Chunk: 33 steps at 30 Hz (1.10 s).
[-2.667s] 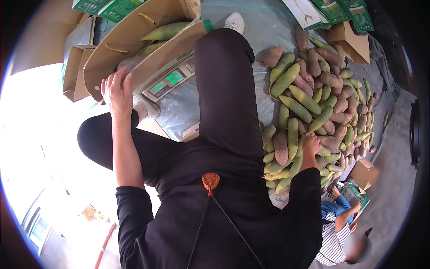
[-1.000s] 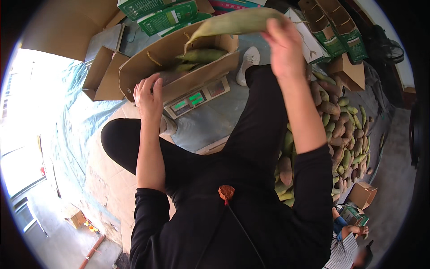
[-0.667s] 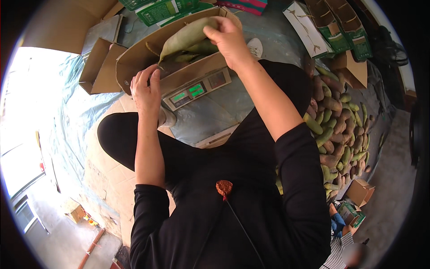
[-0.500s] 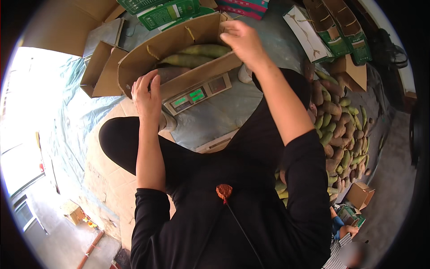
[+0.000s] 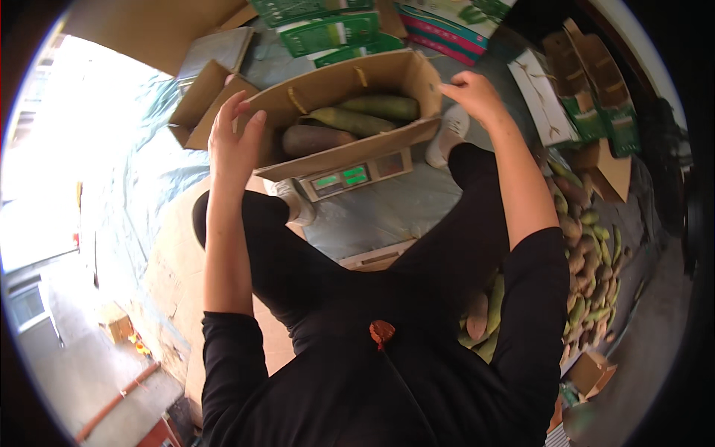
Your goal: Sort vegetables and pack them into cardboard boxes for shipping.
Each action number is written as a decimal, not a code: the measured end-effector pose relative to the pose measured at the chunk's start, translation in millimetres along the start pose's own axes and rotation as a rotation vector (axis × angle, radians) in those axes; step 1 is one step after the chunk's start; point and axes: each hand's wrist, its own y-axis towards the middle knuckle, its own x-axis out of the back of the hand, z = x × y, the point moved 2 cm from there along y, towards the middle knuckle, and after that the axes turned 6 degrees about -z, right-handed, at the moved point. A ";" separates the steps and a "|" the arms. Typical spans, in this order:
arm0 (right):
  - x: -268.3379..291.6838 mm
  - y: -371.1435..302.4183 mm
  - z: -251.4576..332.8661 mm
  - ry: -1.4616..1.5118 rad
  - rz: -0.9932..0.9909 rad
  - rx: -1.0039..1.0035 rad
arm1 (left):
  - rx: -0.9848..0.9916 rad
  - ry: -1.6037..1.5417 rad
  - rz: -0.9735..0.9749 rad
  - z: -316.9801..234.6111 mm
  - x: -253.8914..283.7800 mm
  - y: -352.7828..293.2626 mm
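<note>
Now the right hand (image 5: 477,95) is empty and has slid away from the middle of the cardboard box (image 5: 350,153) to its right corner; half a second ago it was over the long green fruit inside. That box sits on a weighing scale (image 5: 348,175) on the floor, just in front of the person's knees. Three long fruits lie in it, two green ones (image 5: 356,115) and a brownish one (image 5: 316,138), all side by side and touching. The left hand (image 5: 234,141) rests flat on the box's left wall, fingers straight and spread, not gripping. The right hand's fingers are curled loosely at the corner, holding nothing. It looks like the box is being filled and weighed, with the hands steadying it. The box is still far from full, I think, so the next move would call for a reach to the big pile of fruits (image 5: 588,253) on the person's right. Green printed cartons (image 5: 328,30) lie beyond the box.
</note>
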 end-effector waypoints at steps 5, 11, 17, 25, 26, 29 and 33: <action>-34.9 24.3 -18.2 0.251 0.057 -0.121 | 0.463 -0.010 0.423 79.4 5.9 36.6; -51.0 28.9 -2.9 0.330 0.093 -0.255 | 0.757 -0.154 0.869 102.7 1.5 35.0; -57.5 36.3 -1.1 0.520 0.143 -0.351 | 0.837 -0.363 0.735 131.9 -20.4 30.5; -57.3 60.1 91.9 0.546 0.299 -0.165 | 0.860 -0.400 0.415 196.8 3.3 28.0; -58.6 61.6 107.0 0.582 0.354 -0.156 | 0.874 -0.415 0.364 197.7 17.5 25.6; -76.1 58.8 162.6 0.556 0.457 -0.117 | 0.924 -0.515 0.144 214.6 62.9 2.2; -116.1 29.3 234.4 0.520 0.503 -0.060 | 0.920 -0.587 -0.057 227.1 119.8 -60.0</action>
